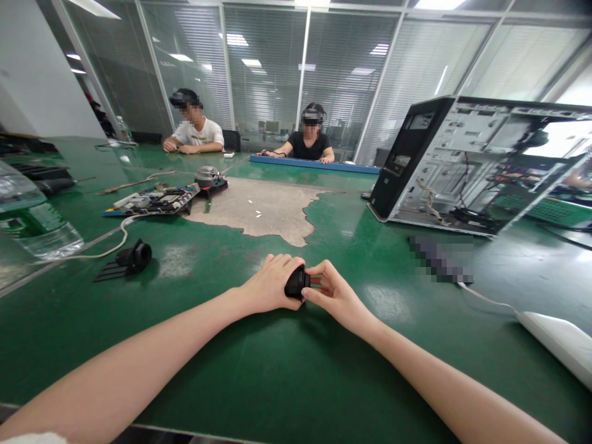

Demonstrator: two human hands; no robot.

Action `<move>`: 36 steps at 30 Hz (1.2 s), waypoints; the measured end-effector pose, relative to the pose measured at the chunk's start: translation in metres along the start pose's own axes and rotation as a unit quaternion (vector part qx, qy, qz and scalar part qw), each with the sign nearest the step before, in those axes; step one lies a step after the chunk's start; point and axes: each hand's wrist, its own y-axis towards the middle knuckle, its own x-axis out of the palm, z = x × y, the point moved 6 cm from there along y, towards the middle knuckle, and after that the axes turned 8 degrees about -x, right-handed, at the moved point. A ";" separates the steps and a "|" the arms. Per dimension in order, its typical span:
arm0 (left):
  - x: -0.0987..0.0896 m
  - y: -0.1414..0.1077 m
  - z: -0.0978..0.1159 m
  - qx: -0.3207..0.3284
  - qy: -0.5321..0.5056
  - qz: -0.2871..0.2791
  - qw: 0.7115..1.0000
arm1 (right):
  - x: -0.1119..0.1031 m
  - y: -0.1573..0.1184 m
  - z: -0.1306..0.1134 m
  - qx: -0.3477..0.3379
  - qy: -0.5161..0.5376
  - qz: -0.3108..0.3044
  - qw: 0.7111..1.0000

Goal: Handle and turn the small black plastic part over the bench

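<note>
A small black round part (295,283), its exact kind unclear, is held just above or on the green table (259,370) in front of me. My left hand (272,280) wraps around its left side, fingers closed over the top and thumb below. From the right, my right hand (330,290) pinches the part's narrower end between thumb and fingertips. Off to the left lies a black plastic piece with a round socket and a slotted plate (132,258), apart from both hands.
An open computer case (456,166) stands at right; a white box (559,342) with a cable lies near it. Circuit board (155,200), metal cooler (210,179) and water bottle (34,216) are at left. Two people sit across the table, behind a blue strip (314,164).
</note>
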 end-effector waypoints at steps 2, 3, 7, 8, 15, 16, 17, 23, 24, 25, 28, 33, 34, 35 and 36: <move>0.000 0.000 0.000 0.000 -0.001 0.001 1.000 | 0.000 0.000 0.000 -0.002 0.000 0.007 1.000; 0.000 0.000 0.000 -0.001 -0.002 0.001 1.000 | -0.001 0.001 0.000 -0.003 -0.002 0.010 1.000; 0.000 0.000 -0.001 -0.004 -0.001 0.000 1.000 | -0.002 0.003 0.004 0.013 -0.015 0.020 1.000; 0.001 0.000 -0.001 -0.003 -0.001 -0.001 1.000 | -0.002 0.003 0.005 0.019 -0.017 0.018 1.000; 0.000 0.000 -0.001 0.001 0.002 -0.002 1.000 | 0.001 -0.001 -0.001 -0.006 -0.006 -0.011 1.000; 0.000 0.000 -0.001 0.001 0.002 -0.001 1.000 | 0.001 -0.001 -0.001 -0.007 -0.006 -0.008 1.000; 0.000 0.000 -0.001 0.000 0.002 0.001 1.000 | 0.001 0.000 -0.001 -0.007 -0.007 -0.005 1.000; 0.001 0.000 -0.001 -0.001 0.004 0.005 1.000 | -0.001 0.002 0.003 0.017 -0.029 0.008 0.999; 0.001 0.000 -0.001 0.000 0.004 0.004 1.000 | -0.001 0.002 0.003 0.021 -0.031 0.005 0.999; 0.000 0.000 -0.001 0.001 0.003 0.002 1.000 | 0.000 0.001 0.003 0.022 -0.030 -0.001 0.999; 0.000 0.000 0.000 0.004 0.004 -0.001 1.000 | 0.001 0.000 0.000 0.008 -0.017 -0.012 1.000; -0.001 0.000 0.000 -0.002 0.002 0.003 1.000 | 0.000 0.000 -0.001 -0.002 -0.010 0.007 1.000; -0.001 0.000 0.000 -0.003 0.000 0.002 1.000 | 0.000 0.001 -0.001 -0.002 -0.011 0.011 1.000; 0.000 0.000 0.000 -0.003 -0.001 0.000 1.000 | -0.001 0.001 0.000 0.001 -0.013 0.013 1.000; 0.000 0.000 0.000 -0.004 -0.003 -0.002 1.000 | -0.001 0.002 0.001 0.007 -0.017 0.015 1.000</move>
